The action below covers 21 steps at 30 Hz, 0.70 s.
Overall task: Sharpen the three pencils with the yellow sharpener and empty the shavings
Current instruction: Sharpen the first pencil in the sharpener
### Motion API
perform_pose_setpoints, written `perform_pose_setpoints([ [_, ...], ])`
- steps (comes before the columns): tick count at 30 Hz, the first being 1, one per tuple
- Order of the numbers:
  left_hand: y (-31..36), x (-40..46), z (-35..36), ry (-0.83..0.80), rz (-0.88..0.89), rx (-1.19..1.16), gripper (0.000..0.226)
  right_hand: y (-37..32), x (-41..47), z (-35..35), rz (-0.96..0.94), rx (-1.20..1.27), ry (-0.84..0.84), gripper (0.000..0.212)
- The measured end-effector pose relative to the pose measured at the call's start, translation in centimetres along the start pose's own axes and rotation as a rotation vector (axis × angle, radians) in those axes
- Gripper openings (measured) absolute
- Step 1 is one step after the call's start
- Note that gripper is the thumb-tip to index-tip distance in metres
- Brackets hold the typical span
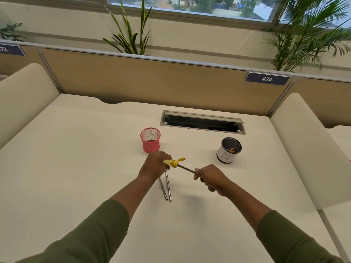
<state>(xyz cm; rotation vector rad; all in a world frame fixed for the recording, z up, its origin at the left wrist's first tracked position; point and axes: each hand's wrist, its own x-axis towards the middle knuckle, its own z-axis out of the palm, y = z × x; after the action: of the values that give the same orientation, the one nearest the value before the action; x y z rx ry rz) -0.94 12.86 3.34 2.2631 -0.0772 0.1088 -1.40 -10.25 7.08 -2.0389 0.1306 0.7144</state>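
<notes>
My left hand [154, 165] grips the yellow sharpener [173, 162] above the white desk; its small yellow lid sticks out to the right. One dark pencil [185, 168] has its tip inside the sharpener. My right hand [210, 178] is closed around that pencil's other end. Two more dark pencils [167, 187] lie side by side on the desk just below my left hand, their upper ends hidden by it.
A pink mesh cup [150, 139] stands behind my left hand. At the right stands a black-and-white mesh cup [228, 150] with shavings inside. An open cable tray [202, 122] sits further back. Cream partitions flank the desk [76, 158].
</notes>
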Motion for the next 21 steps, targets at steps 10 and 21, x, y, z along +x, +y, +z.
perform_pose_setpoints([
  [10,-0.3,0.4,-1.3,-0.18,0.027,0.087,0.022,2.0,-0.6,-0.8,-0.932,-1.115,0.496,0.016],
  [21,0.4,0.0,-1.5,-0.094,0.168,0.221,0.028,0.2,-0.7,1.0,-0.388,-0.518,0.337,0.036],
])
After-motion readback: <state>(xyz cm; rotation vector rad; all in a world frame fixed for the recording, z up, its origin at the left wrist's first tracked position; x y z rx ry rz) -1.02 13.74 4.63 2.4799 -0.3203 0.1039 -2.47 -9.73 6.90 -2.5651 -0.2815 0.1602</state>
